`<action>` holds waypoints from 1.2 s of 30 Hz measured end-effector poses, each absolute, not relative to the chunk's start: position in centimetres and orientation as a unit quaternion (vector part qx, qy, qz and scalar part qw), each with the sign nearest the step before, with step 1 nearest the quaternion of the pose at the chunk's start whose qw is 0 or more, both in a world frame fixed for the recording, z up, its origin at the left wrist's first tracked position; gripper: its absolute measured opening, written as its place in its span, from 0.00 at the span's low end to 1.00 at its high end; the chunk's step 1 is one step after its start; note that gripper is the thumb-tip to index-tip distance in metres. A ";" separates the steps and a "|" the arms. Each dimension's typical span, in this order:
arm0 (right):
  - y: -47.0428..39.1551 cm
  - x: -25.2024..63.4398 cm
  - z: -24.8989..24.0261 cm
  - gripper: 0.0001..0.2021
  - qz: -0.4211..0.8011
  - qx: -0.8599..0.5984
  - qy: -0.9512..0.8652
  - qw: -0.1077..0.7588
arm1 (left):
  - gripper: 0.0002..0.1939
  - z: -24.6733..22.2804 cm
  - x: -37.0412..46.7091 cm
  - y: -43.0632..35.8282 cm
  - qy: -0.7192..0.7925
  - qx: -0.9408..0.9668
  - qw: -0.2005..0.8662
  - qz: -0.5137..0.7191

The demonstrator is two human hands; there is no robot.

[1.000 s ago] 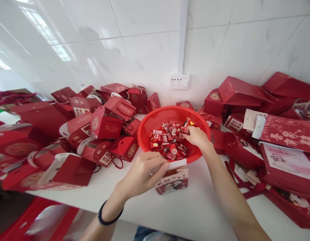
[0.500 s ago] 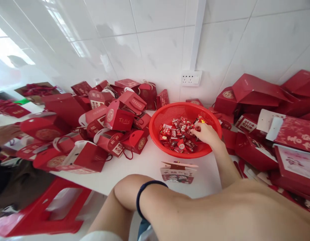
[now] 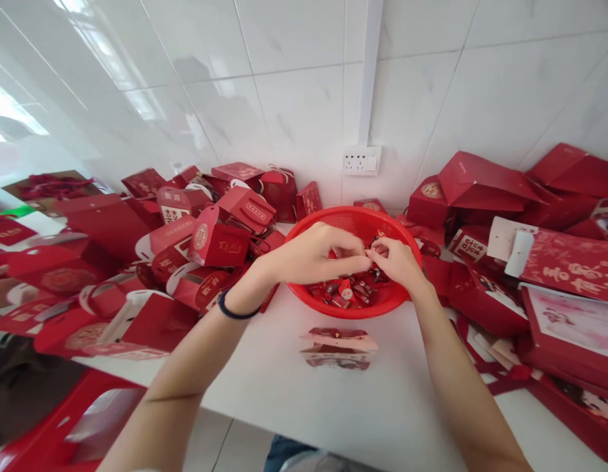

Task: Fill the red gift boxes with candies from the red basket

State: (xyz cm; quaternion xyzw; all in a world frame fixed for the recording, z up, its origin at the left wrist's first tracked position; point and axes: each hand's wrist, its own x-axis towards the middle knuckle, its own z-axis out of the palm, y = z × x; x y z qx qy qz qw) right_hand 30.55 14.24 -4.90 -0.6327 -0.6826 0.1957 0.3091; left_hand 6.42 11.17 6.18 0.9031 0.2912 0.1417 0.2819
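A red plastic basket (image 3: 304, 298) with mesh sides holds many red-wrapped candies (image 3: 360, 292). Over it, my left hand (image 3: 318, 252) reaches in from the left, fingers and thumb stretched out with a gap between them. Its fingertips come close to those of my right hand (image 3: 397, 263); whether they touch cannot be made out. My right hand is closed in a pinch at the basket's right side, on what looks like a wrapped candy, mostly hidden by the fingers. A small printed gift box (image 3: 338, 347) stands open-topped on the white table (image 3: 382, 400), just in front of the basket.
Red gift boxes (image 3: 220, 236) are heaped on the left, and more red boxes (image 3: 485, 187) are piled on the right. Behind the table rises a white tiled wall with a socket (image 3: 361, 160). A red plastic stool (image 3: 73, 419) is at the lower left.
My left hand has come up from below, out of sight behind the arm, to over the basket beside my right hand. My right hand remains at the candies. The view has shifted slightly.
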 end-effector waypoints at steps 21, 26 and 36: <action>14.6 30.0 -5.2 0.05 0.268 -0.585 -0.694 0.322 | 0.49 -2.8 7.9 18.7 0.454 0.856 0.054 -0.239; 14.6 30.0 -5.1 0.05 0.269 -0.578 -0.695 0.332 | 0.21 -2.9 8.5 18.8 0.448 0.875 0.061 -0.173; 14.6 30.2 -5.1 0.05 0.263 -0.575 -0.696 0.339 | 0.34 -2.9 7.7 20.2 0.438 0.886 0.149 0.012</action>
